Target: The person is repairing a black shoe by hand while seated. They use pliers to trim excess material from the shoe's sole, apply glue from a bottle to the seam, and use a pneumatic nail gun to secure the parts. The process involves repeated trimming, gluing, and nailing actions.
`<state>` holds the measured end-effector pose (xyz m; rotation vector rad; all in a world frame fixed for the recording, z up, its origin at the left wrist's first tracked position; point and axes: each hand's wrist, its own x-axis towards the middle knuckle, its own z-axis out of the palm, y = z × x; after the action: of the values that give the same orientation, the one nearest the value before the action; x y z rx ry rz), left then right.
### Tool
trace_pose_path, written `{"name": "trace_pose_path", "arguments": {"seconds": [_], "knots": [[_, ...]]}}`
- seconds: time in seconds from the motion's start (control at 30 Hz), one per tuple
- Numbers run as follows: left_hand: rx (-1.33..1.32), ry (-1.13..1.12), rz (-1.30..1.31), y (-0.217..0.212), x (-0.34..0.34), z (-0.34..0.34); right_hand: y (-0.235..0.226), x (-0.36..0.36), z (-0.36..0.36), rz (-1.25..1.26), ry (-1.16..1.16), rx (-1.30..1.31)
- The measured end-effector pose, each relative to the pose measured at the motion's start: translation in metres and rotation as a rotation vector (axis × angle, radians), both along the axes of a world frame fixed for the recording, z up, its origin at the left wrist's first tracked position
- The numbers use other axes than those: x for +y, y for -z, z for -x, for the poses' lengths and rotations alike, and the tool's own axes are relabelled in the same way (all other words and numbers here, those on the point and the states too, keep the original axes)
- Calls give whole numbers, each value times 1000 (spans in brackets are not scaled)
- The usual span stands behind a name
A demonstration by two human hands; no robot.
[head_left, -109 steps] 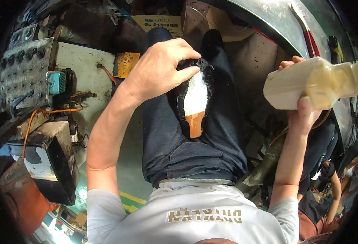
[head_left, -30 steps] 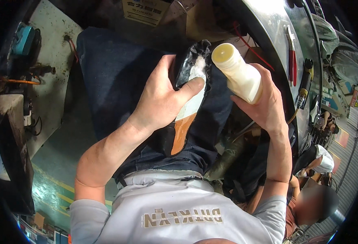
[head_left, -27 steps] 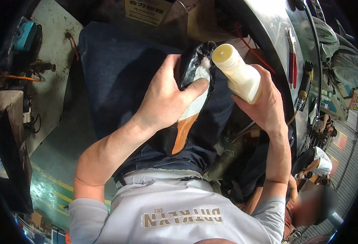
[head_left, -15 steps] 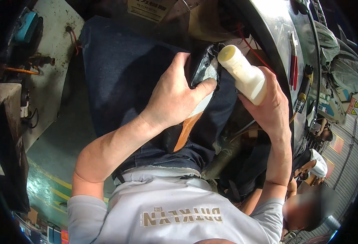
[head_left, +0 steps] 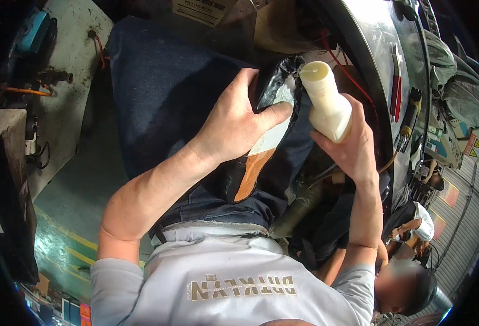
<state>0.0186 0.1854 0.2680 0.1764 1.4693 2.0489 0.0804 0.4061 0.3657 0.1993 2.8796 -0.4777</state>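
My left hand [head_left: 234, 122] is closed round a black shoe upper [head_left: 272, 76], its underside turned up over my lap. The thumb presses on the sole face, where a white insole [head_left: 265, 142] runs into a brown heel part [head_left: 250, 171]. Gathered black edges wrap round the toe end. In my right hand [head_left: 353, 144] is a whitish plastic bottle [head_left: 330, 111], gripped by its base and tilted. Its pale yellow round mouth end lies beside the toe edge of the shoe; whether they touch, I cannot tell.
Dark blue cloth [head_left: 158, 98] covers my lap. Red-handled pliers [head_left: 396, 92] and a yellow-and-black tool [head_left: 409, 117] lie along the metal bench at right. A machine panel [head_left: 73, 65] stands at left. Another person [head_left: 405, 285] is close at lower right.
My right hand has turned the bottle more upright, and its mouth end has shifted slightly right and down. My left hand keeps its hold on the shoe upper, which has barely moved.
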Motion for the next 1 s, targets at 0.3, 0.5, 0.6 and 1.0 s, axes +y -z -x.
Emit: {"name": "trace_pose_path", "arguments": {"seconds": [0.3,0.5,0.6,1.0], "knots": [[-26,14,54,3,1,0,0,-5,-11,-61,57,-4],[55,-49,116,2,5,-5,-2,-7,-14,-178,33,55],[78,-52,127,-2,6,-5,-6,-12,-12,-225,24,56],[-24,-40,24,1,4,1,-3,-14,-13,-99,55,50]]}}
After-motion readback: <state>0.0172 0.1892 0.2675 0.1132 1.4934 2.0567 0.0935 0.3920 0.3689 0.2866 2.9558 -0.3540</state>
